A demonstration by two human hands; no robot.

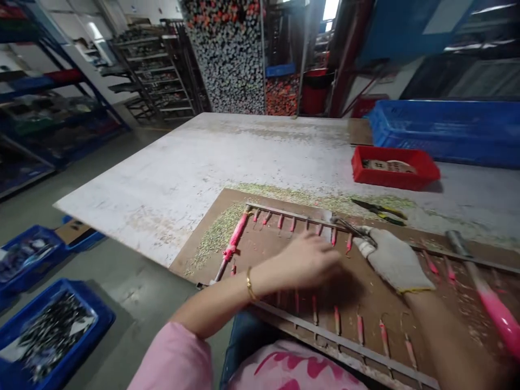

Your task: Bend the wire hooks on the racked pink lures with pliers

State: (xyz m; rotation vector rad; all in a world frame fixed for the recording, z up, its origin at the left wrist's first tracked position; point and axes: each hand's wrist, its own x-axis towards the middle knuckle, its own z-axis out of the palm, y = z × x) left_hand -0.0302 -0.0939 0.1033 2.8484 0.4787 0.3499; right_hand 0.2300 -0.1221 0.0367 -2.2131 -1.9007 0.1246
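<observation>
**Gloved for the metal, bare for the small stuff**

The right hand (392, 260), in a pale knit glove, is closed around slim metal pliers (347, 226), whose tips reach the far metal bar (284, 215) lying on a brown board (264, 254). The glove probably guards that hand against the metal. The left hand (309, 260), bare with a gold bracelet (248, 284), sits low over the board with its fingers loosely curled, near the bar; whether it pinches anything, I cannot tell. Pink-coated pieces (337, 319) lie in spaced rows along the far bar and a near bar (345, 341), which seem to keep them evenly apart. Green-flecked shavings (219, 233) bank along the board's far edge. Yellow-and-black snips (377, 211) lie within reach on the far side, a pink-handled tool (498, 319) rests to the right, and a red tray (394, 170) sits farther off on the tabletop (182, 184).
</observation>
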